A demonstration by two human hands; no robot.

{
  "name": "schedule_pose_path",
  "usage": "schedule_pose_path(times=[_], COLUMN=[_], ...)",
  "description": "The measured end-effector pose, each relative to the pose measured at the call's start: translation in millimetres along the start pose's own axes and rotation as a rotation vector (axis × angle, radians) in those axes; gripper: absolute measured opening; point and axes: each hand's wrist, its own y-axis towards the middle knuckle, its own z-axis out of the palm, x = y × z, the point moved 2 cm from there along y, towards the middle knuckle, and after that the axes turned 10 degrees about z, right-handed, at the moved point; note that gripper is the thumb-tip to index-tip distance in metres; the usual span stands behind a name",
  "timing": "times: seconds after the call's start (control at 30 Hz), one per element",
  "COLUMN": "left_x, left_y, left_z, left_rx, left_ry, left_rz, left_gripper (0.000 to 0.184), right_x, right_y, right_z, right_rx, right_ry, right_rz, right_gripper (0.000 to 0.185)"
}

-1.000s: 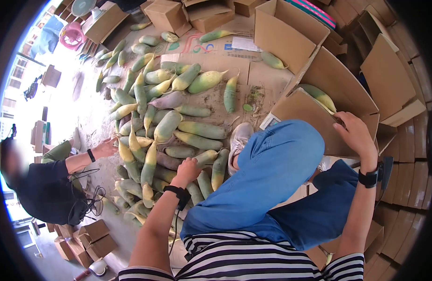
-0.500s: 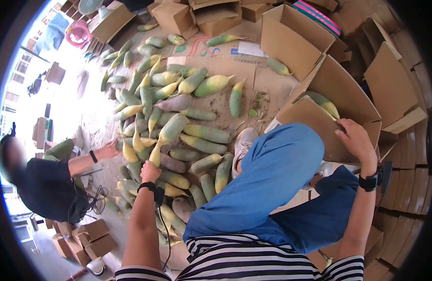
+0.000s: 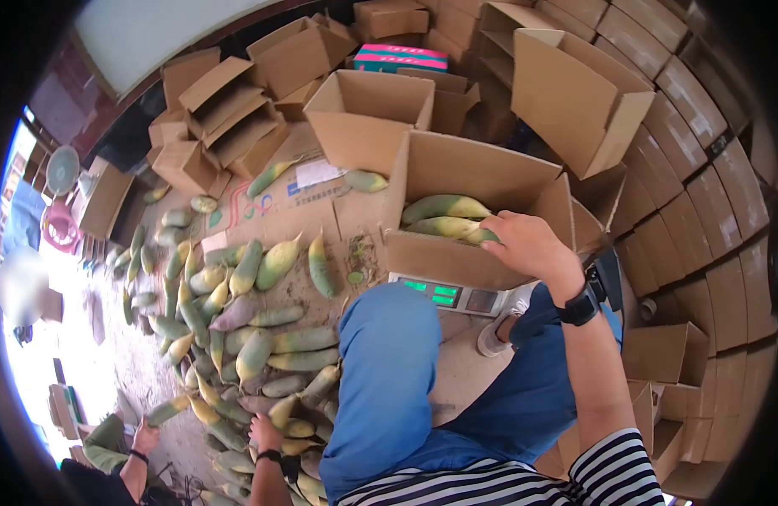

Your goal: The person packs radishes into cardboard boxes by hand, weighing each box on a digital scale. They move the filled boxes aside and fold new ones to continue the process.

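Note:
My right hand [image 3: 531, 244] reaches over the near wall of an open cardboard box [image 3: 456, 257], its fingers closed over the end of a green and yellow radish [image 3: 482, 236]. More long radishes [image 3: 444, 207] lie beside it in the box. Under the box stands a digital scale [image 3: 456, 295] with lit green digits. My left hand [image 3: 267, 432] is down in the radish pile [image 3: 254, 354], against a purple-grey radish [image 3: 256, 405]; its fingers are partly hidden, so its grip is unclear.
At lower left, another person's hand [image 3: 146, 437] holds a radish [image 3: 167, 411]. Open boxes [image 3: 372, 105] stand behind, beside a pink and green carton [image 3: 402, 57]. Stacked cartons [image 3: 676, 169] line the right side. My bent knee [image 3: 389, 337] stands between pile and scale.
The view has swung right, bringing more of the box's inside into sight. My left hand has let go of a radish's yellow tip and moved lower; my right fingers now reach deeper into the box.

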Motion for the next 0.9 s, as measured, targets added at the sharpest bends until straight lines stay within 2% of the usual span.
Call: schedule_pose_path(times=[0.03, 0.1, 0.13, 0.2, 0.23, 0.3, 0.33, 0.37, 0.47, 0.5, 0.57, 0.6, 0.63, 0.7, 0.77, 0.83, 0.87, 0.9], left_x=[-14, -22, -24, -27, -30, -43, -62, -88, -146, -160, -198, -223, -249, -291, -318, -337, -337, -333], left_y=[-10, -17, -19, -23, -23, -15, -20, -32, -65, -71, -101, -121, -136, -146, -145, -141, -146, -147], left_z=[-13, -22, -28, -52, -66, -104, -137, -175, -279, -305, -360, -394, -420, -442, -452, -452, -452, -445], left_rx=[0.043, -0.007, -0.009, -0.276, -0.280, -0.270, -0.355, -0.438, -0.622, -0.644, -0.645, -0.566, -0.483, -0.425, -0.371, -0.481, -0.540, -0.533], left_ry=[-0.012, -0.057, -0.052, -0.468, -0.463, -1.044, -1.229, -1.413, -1.381, -1.328, -1.385, -1.411, -1.431, -1.360, -1.282, -1.033, -0.858, -0.853], left_rz=[0.048, 0.099, 0.109, 0.195, 0.197, 0.249, 0.361, 0.476, 0.649, 0.672, 0.877, 1.014, 1.148, 1.188, 1.219, 1.279, 1.215, 1.223], left_gripper=[0.074, 0.074, 0.074, 0.071, 0.071, 0.065, 0.064, 0.063, 0.067, 0.070, 0.071, 0.070, 0.070, 0.070, 0.070, 0.072, 0.071, 0.071], right_x=[-6, -16, -19, -20, -18, -12, -6, 2, 34, 49, 70, 79, 85, 94, 83, 55, 40, 24], right_y=[1, 1, 1, 1, 1, 0, -1, -1, -2, -6, -8, -11, -12, -18, -17, -6, 1, 8], right_z=[-1, -5, -8, -19, -22, -30, -34, -35, -36, -45, -49, -51, -54, -67, -68, -66, -62, -56], right_rx=[-0.010, -0.178, -0.180, -0.329, -0.333, -0.432, -0.436, -0.369, -0.175, -0.066, -0.119, -0.239, -0.248, -0.348, -0.383, -0.430, -0.483, -0.533], right_ry=[-0.002, 0.030, 0.029, 0.105, 0.109, 0.317, 0.319, 0.486, 0.852, 0.865, 0.875, 0.819, 0.815, 0.895, 0.973, 0.804, 0.694, 0.583], right_rz=[0.017, 0.059, 0.070, 0.103, 0.106, 0.085, 0.090, 0.043, -0.180, -0.221, -0.462, -0.561, -0.554, -0.649, -0.556, -0.340, -0.287, -0.233], right_gripper=[0.029, 0.025, 0.025, 0.024, 0.024, 0.026, 0.026, 0.030, 0.046, 0.061, 0.075, 0.078, 0.078, 0.082, 0.080, 0.072, 0.068, 0.064])
